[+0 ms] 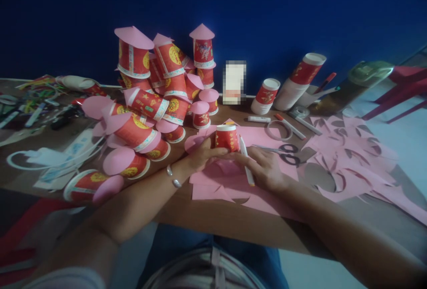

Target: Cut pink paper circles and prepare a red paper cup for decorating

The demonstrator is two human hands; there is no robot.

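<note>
Upside down in front of me, a red paper cup (227,139) with gold print shows its pale base on top. My left hand (204,153) is closed around its left side and lower edge. A white marker (249,176) with an orange end is tucked between the fingers of my right hand (265,169), whose fingertips also reach the cup's lower edge. Pink paper sheets (213,191) lie beneath both hands. Right of the cup rest scissors (289,159) with dark handles, partly behind my right hand.
Several red cups with pink paper cones (136,133) are piled at the left. Stacked cups (302,80) lean at the back right, near a tape roll (279,130) and an orange marker (290,126). Cut pink scraps (360,160) cover the right side. A white cable (43,158) lies left.
</note>
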